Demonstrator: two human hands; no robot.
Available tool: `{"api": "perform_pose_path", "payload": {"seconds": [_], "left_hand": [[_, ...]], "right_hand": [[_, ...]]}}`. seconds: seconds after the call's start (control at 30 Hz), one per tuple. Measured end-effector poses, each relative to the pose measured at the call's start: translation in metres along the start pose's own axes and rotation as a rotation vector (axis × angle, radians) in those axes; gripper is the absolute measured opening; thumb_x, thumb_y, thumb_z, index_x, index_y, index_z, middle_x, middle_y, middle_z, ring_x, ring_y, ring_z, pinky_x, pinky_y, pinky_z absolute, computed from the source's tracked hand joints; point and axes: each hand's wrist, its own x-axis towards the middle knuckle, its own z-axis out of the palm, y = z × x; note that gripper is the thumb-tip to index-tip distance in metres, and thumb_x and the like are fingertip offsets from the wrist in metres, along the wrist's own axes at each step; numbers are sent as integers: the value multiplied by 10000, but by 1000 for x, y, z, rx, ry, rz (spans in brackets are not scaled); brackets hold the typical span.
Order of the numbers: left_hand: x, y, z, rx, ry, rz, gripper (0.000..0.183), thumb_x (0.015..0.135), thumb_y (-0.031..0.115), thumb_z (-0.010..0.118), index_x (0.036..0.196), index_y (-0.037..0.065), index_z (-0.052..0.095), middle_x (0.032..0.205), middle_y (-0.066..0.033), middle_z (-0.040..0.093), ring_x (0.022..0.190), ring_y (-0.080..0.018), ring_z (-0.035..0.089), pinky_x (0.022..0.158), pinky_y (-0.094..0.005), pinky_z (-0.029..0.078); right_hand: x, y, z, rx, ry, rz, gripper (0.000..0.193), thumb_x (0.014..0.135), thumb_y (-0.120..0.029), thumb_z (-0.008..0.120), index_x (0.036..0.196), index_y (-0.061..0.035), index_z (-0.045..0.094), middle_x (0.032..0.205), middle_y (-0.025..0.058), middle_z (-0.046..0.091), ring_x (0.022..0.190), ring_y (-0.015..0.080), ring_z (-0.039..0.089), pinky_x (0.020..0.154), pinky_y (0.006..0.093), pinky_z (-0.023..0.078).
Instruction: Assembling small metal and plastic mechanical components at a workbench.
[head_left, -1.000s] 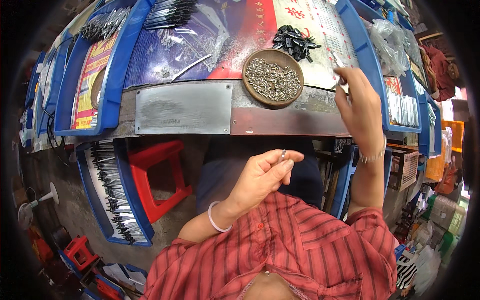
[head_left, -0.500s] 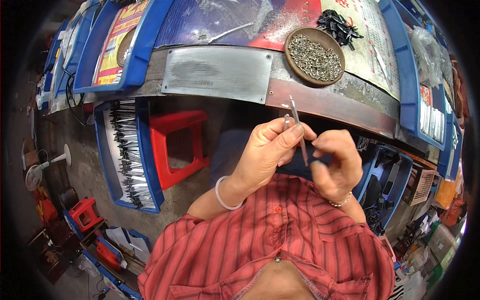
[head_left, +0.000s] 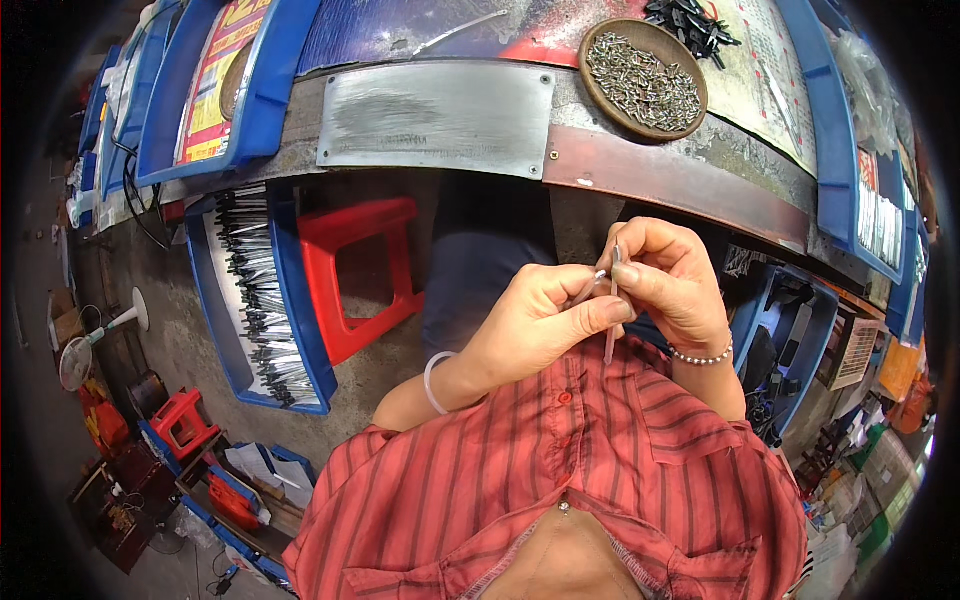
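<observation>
Both hands meet in front of the red striped shirt. Between the fingertips of my right hand (head_left: 675,290) is a slim translucent rod (head_left: 611,345), standing nearly upright with its lower end below the fingers. My left hand (head_left: 540,325) pinches a short slender piece (head_left: 598,277) with a shiny tip, close beside the rod. Fingers hide much of both pieces, and I cannot tell whether they touch. On the bench ahead, a round brown bowl (head_left: 590,88) holds many small metal pieces (head_left: 645,85). Black clip-like parts (head_left: 695,28) lie in a heap behind it.
A metal plate (head_left: 435,118) is screwed to the bench edge. Below left are a blue bin (head_left: 315,365) of thin black-and-silver pieces and a red stool (head_left: 360,340). Blue trays (head_left: 270,115) flank the bench; another blue bin (head_left: 812,350) stands at lower right.
My right hand has come in to the left and closed on the translucent rod, which was in my left hand. The bench sits slightly higher in view.
</observation>
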Motion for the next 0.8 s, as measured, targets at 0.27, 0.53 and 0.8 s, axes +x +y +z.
{"api": "perform_pose_path", "payload": {"seconds": [0.27, 0.53, 0.8], "left_hand": [[-3, 0, 1, -43, -23, 12, 190, 907, 133, 540, 947, -31, 626, 861, -53, 628, 782, -91, 577, 702, -233, 472], [-4, 4, -1, 58, 20, -30, 211, 912, 164, 536, 925, -23, 633, 743, -19, 610, 706, -64, 543, 651, -213, 430], [0, -1, -1, 162, -13, 2, 216, 906, 181, 554, 924, -19, 636, 732, -11, 605, 683, -49, 521, 620, -201, 414]], "right_hand": [[1, 2, 0, 21, 8, 42, 99, 867, -109, 570, 837, -15, 561, 699, 35, 573, 542, 67, 493, 479, 186, 358], [36, 60, -66, -1725, -328, 216, 277, 779, -233, 568, 867, 26, 610, 742, 146, 632, 654, 186, 579, 615, 343, 472], [50, 114, -104, -1551, -596, 242, 183, 772, -96, 532, 856, 46, 611, 874, 227, 629, 755, 348, 618, 646, 414, 478]]}}
